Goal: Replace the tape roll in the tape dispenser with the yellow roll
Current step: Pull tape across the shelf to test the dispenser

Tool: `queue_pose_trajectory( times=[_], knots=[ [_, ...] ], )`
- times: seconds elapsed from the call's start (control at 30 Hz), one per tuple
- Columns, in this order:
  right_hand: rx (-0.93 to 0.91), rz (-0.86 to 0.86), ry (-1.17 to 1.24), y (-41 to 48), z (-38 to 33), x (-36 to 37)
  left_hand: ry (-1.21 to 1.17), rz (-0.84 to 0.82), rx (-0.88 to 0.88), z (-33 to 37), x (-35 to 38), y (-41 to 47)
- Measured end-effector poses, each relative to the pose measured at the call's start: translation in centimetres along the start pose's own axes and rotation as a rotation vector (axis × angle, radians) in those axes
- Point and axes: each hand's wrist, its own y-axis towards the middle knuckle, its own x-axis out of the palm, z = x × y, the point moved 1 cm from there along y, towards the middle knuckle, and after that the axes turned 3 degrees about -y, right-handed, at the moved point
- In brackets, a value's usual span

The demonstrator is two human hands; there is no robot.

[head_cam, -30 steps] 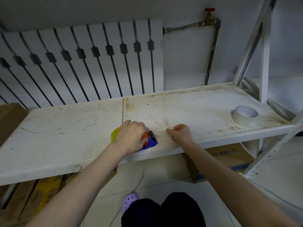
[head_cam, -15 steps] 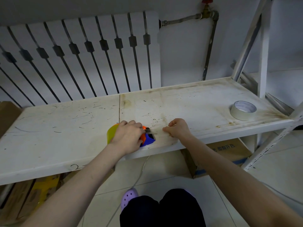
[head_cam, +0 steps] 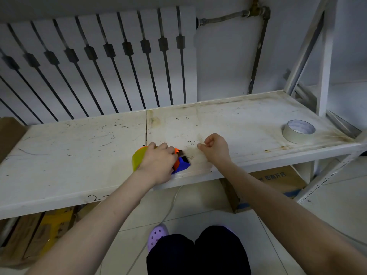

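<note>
The blue and orange tape dispenser [head_cam: 181,162] rests near the front edge of the white shelf [head_cam: 79,155]. A yellow roll [head_cam: 138,158] sits in it, showing to the left of my fingers. My left hand [head_cam: 158,164] grips the dispenser and roll from above and hides most of both. A little to the right, my right hand [head_cam: 215,148] has its thumb and fingers pinched together just above the shelf; whether a tape end lies between them I cannot tell. A pale roll of tape [head_cam: 298,131] lies flat at the shelf's far right.
A white radiator [head_cam: 99,62] and a pipe [head_cam: 258,48] stand behind the shelf. The shelf frame's upright [head_cam: 325,56] rises at the right. Cardboard boxes [head_cam: 278,181] sit on the floor below, with my knees and a purple clog [head_cam: 157,235].
My right hand has drawn a little to the right, away from the dispenser. My left hand stays clamped on the dispenser. The view has tilted down slightly.
</note>
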Motion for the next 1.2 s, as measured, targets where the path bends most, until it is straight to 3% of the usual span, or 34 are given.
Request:
queue_pose_trajectory(
  times=[0.2, 0.47, 0.63, 0.87, 1.0, 1.2],
  knots=[
    [-0.043, 0.028, 0.032, 0.5, -0.7, 1.2, 0.271, -0.077, 0.079, 0.5, 0.2, -0.3],
    [-0.008, -0.021, -0.033, 1.7, -0.2, 1.8, 0.355, -0.094, 0.102, 1.1, 0.4, -0.2],
    [0.038, -0.010, -0.027, 1.8, 0.2, 0.9, 0.219, 0.017, 0.055, 0.9, 1.1, -0.5],
    [0.073, -0.026, -0.041, 1.8, 0.1, 0.4, -0.164, 0.100, -0.146, 0.9, -0.6, 0.7],
    [0.075, -0.022, -0.059, 1.7, -0.3, 0.2, -0.220, 0.003, -0.233, 1.2, -1.5, 2.9],
    [0.092, -0.043, -0.059, 1.2, 0.0, 0.1, -0.187, -0.112, -0.153, 1.8, -1.2, 5.2]
  ],
)
